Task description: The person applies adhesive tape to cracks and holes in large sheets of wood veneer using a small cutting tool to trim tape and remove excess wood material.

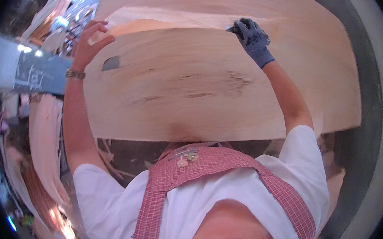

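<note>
A large sheet of pale wood veneer [156, 103] lies before me, with dark streaks and a small grey patch [111, 63] near its left side. My left hand [93, 42] is bare, with a wristband below it. It hovers by the sheet's far left corner, thumb and fingers apart and nothing visible between them. My right hand [252, 39] wears a grey-blue glove with dark fingertips. Its fingers are curled down at the sheet's far edge, around something small and pale that I cannot make out.
More veneer [315, 62] lies beneath and beyond the top sheet. To the left stands a blue-grey surface [40, 72], with stacked pinkish veneer strips [46, 138] nearer me. A grey ledge [365, 57] curves along the right. Scraps lie on the floor below the sheet's near edge.
</note>
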The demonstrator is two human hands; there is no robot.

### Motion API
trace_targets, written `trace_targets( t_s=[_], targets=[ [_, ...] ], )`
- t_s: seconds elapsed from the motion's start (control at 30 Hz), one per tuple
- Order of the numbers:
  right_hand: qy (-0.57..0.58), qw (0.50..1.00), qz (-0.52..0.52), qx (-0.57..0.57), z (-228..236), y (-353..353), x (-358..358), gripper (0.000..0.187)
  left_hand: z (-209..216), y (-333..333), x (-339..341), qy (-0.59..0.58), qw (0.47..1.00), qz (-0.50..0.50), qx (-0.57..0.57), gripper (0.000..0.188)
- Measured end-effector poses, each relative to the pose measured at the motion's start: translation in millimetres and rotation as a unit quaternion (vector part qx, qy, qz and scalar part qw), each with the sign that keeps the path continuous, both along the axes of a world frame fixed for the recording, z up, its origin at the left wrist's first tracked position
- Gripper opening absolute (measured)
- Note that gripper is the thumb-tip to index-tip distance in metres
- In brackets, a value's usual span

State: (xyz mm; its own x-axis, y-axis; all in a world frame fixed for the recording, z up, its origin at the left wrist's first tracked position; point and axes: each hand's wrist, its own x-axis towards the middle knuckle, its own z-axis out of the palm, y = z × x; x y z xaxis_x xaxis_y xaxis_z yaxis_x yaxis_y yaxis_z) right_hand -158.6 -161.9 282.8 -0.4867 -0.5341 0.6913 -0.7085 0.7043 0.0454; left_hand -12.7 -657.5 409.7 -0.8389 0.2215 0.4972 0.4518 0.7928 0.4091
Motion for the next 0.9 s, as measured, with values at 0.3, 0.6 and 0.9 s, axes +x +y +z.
trace_targets(
  t_s=[0.3,0.6,0.9],
  targets=[
    [-0.119,0.973,-0.026,0.196,-114,-142,9,0.032,-102,-94,35,0.045,0.965,0.231,-0.119,0.028],
    [-0.161,0.944,0.014,0.289,-97,-208,20,0.037,-209,-187,75,-0.095,0.955,0.260,0.109,0.030],
    [-0.291,0.914,0.113,0.258,-21,-267,42,0.046,-234,-220,119,-0.063,0.957,0.268,0.088,0.020]
  ],
)
